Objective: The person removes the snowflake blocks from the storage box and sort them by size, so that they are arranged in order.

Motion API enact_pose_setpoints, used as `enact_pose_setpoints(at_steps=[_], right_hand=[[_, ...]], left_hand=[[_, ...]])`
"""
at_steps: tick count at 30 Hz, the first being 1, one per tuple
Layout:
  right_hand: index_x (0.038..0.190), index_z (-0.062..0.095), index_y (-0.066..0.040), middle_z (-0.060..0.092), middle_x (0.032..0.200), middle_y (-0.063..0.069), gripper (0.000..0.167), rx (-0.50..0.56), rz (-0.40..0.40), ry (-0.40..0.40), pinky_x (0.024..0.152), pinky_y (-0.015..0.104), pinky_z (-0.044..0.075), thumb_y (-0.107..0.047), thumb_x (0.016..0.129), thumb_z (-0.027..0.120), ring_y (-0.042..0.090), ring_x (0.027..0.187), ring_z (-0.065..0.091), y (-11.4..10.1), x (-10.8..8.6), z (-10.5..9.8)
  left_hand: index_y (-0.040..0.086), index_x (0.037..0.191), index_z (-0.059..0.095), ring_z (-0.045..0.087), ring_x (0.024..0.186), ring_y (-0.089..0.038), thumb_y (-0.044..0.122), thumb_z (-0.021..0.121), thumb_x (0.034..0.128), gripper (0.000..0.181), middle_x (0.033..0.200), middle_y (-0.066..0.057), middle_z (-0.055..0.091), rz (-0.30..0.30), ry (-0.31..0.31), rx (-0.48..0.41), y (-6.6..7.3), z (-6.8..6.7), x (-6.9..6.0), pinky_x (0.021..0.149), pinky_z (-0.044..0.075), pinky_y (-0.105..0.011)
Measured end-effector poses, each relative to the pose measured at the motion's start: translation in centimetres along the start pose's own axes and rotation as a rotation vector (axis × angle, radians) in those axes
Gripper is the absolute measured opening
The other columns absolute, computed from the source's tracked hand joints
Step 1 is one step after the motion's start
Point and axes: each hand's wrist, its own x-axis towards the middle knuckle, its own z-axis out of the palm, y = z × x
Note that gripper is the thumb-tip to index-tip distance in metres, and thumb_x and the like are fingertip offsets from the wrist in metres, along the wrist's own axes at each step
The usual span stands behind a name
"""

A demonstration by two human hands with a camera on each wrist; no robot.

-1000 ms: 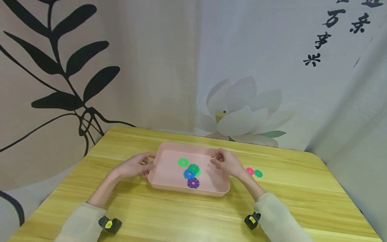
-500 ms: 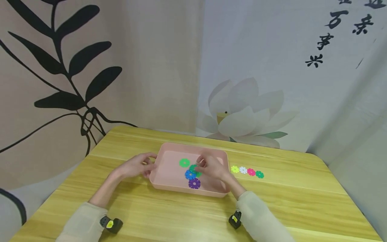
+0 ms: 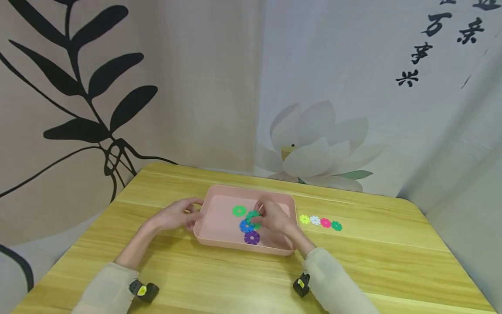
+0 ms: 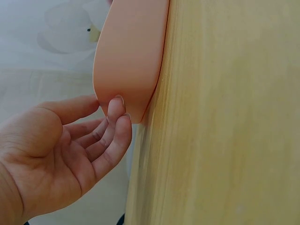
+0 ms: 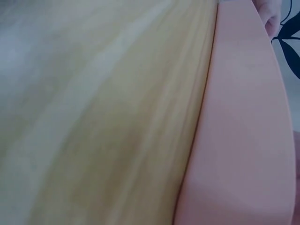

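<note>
A shallow pink tray [image 3: 217,231] lies on the table. My left hand [image 3: 174,215] holds its left end, thumb at the rim and fingertips on the outer wall, as the left wrist view of the tray [image 4: 129,51] shows. Inside the tray, my right hand [image 3: 275,216] pinches a dark green snowflake disc [image 3: 252,215] between thumb and fingers. Beneath and beside that disc lie a blue disc [image 3: 245,226], a purple disc [image 3: 252,238] and a light green disc [image 3: 239,211]; another green one is partly hidden. The tray's outer wall [image 5: 239,117] blocks most of the right wrist view.
To the right of the tray, a yellow disc [image 3: 304,219], a white disc [image 3: 315,220], a pink disc [image 3: 325,223] and a second dark green disc [image 3: 336,226] form a row on the wooden table [image 3: 219,279]. A printed curtain [image 3: 204,87] hangs behind.
My right hand has moved left from the tray's right end to the overlapping discs, and the dark green disc has shifted slightly under its fingers. My left hand stays at the tray's left end.
</note>
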Motion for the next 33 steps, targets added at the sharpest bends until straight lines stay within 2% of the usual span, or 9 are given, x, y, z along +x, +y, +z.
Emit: enact_pose_setpoints(at_steps=[9, 11, 14, 18, 21, 25, 29, 33], right_hand=[[0.094, 0.06, 0.004, 0.066, 0.077, 0.01, 0.013, 0.071, -0.077, 0.094, 0.055, 0.026, 0.054, 0.005, 0.09, 0.072, 0.022, 0.06, 0.064, 0.8, -0.5, -1.5], [0.096, 0.06, 0.004, 0.065, 0.079, 0.01, 0.013, 0.086, -0.058, 0.107, 0.054, 0.027, 0.055, 0.005, 0.09, 0.072, 0.021, 0.06, 0.064, 1.2, -0.7, -2.1], [0.101, 0.06, 0.002, 0.064, 0.083, 0.008, 0.015, 0.099, 0.011, 0.122, 0.056, 0.027, 0.054, 0.001, 0.092, 0.072, 0.02, 0.062, 0.064, 1.7, -1.2, -3.0], [0.108, 0.058, 0.0, 0.063, 0.086, 0.008, 0.019, 0.137, 0.102, 0.139, 0.059, 0.031, 0.054, -0.002, 0.094, 0.071, 0.026, 0.066, 0.065, 2.5, -2.1, -4.5], [0.111, 0.056, 0.001, 0.063, 0.087, 0.01, 0.021, 0.164, 0.115, 0.153, 0.063, 0.037, 0.057, -0.001, 0.095, 0.069, 0.032, 0.07, 0.066, 3.1, -2.8, -5.6], [0.112, 0.055, 0.003, 0.063, 0.087, 0.012, 0.022, 0.16, 0.105, 0.171, 0.064, 0.041, 0.057, 0.0, 0.095, 0.068, 0.033, 0.07, 0.066, 4.4, -3.7, -7.0], [0.114, 0.053, 0.005, 0.063, 0.087, 0.017, 0.023, 0.163, 0.106, 0.181, 0.059, 0.036, 0.055, -0.001, 0.096, 0.067, 0.032, 0.067, 0.064, 6.0, -5.1, -8.4], [0.114, 0.052, 0.004, 0.064, 0.088, 0.017, 0.023, 0.128, 0.143, 0.206, 0.054, 0.03, 0.052, -0.003, 0.097, 0.066, 0.03, 0.067, 0.064, 7.3, -6.8, -9.6]], left_hand=[[-0.014, 0.144, 0.037, 0.064, 0.077, -0.023, 0.008, 0.056, 0.1037, 0.05, 0.098, -0.018, 0.06, 0.0, -0.005, -0.004, 0.1, 0.0, 0.0, 0.07, 0.057, -0.04], [-0.014, 0.144, 0.037, 0.064, 0.078, -0.023, 0.008, 0.056, 0.1038, 0.05, 0.098, -0.018, 0.06, 0.003, -0.005, 0.001, 0.0, -0.1, 0.0, 0.07, 0.057, -0.04], [-0.014, 0.144, 0.037, 0.064, 0.078, -0.023, 0.009, 0.056, 0.104, 0.05, 0.099, -0.019, 0.06, 0.006, -0.005, 0.001, -0.1, -0.2, 0.0, 0.07, 0.057, -0.039], [-0.014, 0.145, 0.036, 0.064, 0.078, -0.024, 0.01, 0.056, 0.104, 0.052, 0.1, -0.02, 0.06, 0.01, -0.013, -0.009, -0.1, -0.1, 0.0, 0.07, 0.058, -0.039], [-0.015, 0.145, 0.035, 0.064, 0.077, -0.024, 0.011, 0.056, 0.1041, 0.053, 0.099, -0.021, 0.06, 0.023, -0.02, -0.011, -0.1, -0.1, 0.0, 0.069, 0.058, -0.04], [-0.016, 0.144, 0.035, 0.064, 0.077, -0.022, 0.01, 0.055, 0.1045, 0.052, 0.098, -0.021, 0.061, 0.037, -0.026, -0.007, -0.1, -0.1, 0.0, 0.069, 0.058, -0.039], [-0.015, 0.144, 0.036, 0.064, 0.076, -0.022, 0.01, 0.056, 0.1043, 0.051, 0.097, -0.02, 0.061, 0.033, -0.023, -0.003, -0.1, -0.1, 0.0, 0.068, 0.057, -0.039], [-0.015, 0.144, 0.037, 0.064, 0.076, -0.023, 0.009, 0.056, 0.104, 0.05, 0.097, -0.02, 0.06, 0.021, -0.016, -0.001, -0.1, -0.1, 0.0, 0.068, 0.057, -0.039]])
